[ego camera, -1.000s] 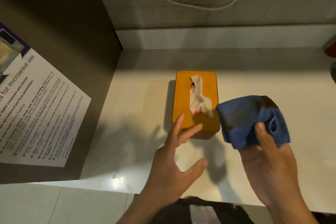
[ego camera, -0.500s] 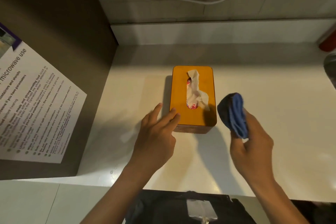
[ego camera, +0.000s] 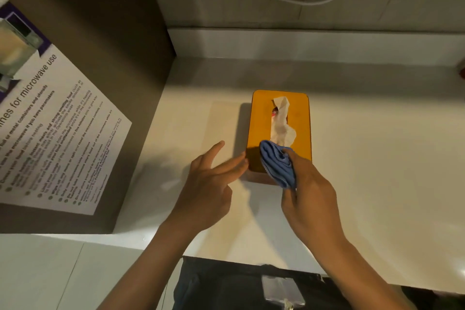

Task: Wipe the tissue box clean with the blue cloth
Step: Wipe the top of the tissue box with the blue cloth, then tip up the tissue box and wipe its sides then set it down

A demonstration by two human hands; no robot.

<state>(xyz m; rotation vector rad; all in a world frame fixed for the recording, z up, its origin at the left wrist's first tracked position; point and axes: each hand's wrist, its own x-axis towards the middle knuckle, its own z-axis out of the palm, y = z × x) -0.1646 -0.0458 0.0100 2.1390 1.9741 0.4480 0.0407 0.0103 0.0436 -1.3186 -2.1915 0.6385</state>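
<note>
While my left hand (ego camera: 208, 184) rests with straight fingers touching its near left corner, the orange tissue box (ego camera: 279, 133) sits on the white counter (ego camera: 377, 171) with a crumpled tissue (ego camera: 281, 123) sticking out. My right hand (ego camera: 309, 194) grips the bunched blue cloth (ego camera: 276, 162) on the box's near end. A microwave sign (ego camera: 50, 133) hangs far left; the box's long side points away from me toward the wall.

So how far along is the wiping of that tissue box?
Just starting. The right hand holds the bunched blue cloth on the near end of the tissue box lid; the left hand fingertips steady its left side. The rest of the lid and the sides remain.
</note>
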